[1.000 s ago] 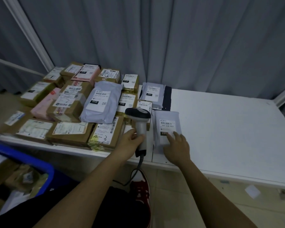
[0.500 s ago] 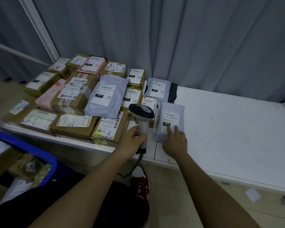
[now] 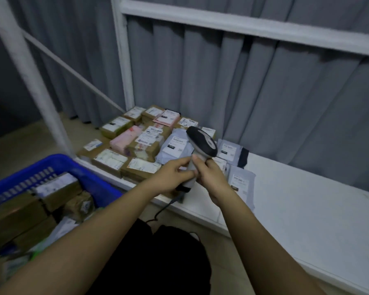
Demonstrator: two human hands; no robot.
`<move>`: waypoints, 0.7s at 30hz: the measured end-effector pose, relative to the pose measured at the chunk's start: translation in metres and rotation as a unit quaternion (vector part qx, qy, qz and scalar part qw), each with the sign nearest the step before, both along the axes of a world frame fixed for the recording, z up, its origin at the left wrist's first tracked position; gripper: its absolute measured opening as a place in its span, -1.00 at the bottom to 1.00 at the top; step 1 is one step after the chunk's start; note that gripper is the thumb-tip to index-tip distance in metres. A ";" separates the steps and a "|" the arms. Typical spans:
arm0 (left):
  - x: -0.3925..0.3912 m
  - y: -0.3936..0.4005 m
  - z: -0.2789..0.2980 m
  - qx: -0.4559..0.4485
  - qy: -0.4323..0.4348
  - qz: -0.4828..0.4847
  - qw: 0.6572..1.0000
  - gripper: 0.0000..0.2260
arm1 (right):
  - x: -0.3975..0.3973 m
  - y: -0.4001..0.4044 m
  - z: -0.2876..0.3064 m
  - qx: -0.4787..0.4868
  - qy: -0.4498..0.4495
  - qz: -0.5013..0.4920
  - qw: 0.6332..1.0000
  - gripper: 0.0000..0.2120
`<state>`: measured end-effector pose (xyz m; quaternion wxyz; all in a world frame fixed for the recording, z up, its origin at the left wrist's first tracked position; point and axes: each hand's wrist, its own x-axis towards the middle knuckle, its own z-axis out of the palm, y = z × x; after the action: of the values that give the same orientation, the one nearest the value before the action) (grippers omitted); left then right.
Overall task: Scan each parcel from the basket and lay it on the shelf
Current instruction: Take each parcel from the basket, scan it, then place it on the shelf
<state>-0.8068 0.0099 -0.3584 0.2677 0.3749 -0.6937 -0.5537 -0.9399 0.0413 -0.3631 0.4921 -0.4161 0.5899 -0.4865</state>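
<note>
You are between parcels: nothing from the basket (image 3: 58,165) is in either hand, and both hands meet on the scanner (image 3: 197,150), which is raised above the front edge of the shelf (image 3: 307,209). Your left hand (image 3: 170,177) has its fingers curled round the lower part of the pale handle; your right hand (image 3: 211,177) wraps the handle just above, thumb up against the neck below the dark head. It reads as a handover or a change of grip on the scanner, though which hand will end up with it cannot be told. The grey mailer (image 3: 242,179) with its white label lies flat on the shelf just beyond your right hand, touched by neither hand, so that one looks placed. The stacked parcels (image 3: 136,150) fill the left part of the shelf, and the right part of the white surface is bare. The blue basket sits low at your left with brown boxes (image 3: 55,190) inside. Your next move, by my judgement, calls for freeing one hand and reaching down left for a box, turning its label up toward the scanner head. Mind the cable (image 3: 164,207) hanging below the handle as you swing across.
</note>
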 end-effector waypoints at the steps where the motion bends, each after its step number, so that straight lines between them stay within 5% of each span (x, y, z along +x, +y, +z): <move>1: 0.019 0.003 0.008 -0.005 0.007 0.015 1.000 -0.68 | 0.019 -0.003 0.009 -0.006 -0.013 0.011 1.000 -0.70; 7: 0.168 0.035 0.010 -0.019 0.041 0.188 0.981 -0.85 | 0.156 -0.002 0.034 -0.053 -0.021 0.103 0.993 -0.80; 14: 0.329 0.104 -0.061 0.085 -0.015 0.432 0.898 -0.82 | 0.282 0.021 -0.015 0.047 0.026 0.269 0.962 -0.87; 18: 0.377 0.137 -0.118 0.183 -0.089 0.448 0.870 -0.88 | 0.316 0.038 -0.062 0.103 0.086 0.321 0.937 -0.61; 21: 0.394 0.151 -0.150 0.240 -0.125 0.426 0.864 -0.83 | 0.329 0.045 -0.091 0.125 0.105 0.322 0.932 -0.59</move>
<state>-0.4127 0.1610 -0.5086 0.2904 0.7522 -0.3400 -0.4840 -0.6114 0.0865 -0.4542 0.6059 -0.5676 0.5286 -0.1772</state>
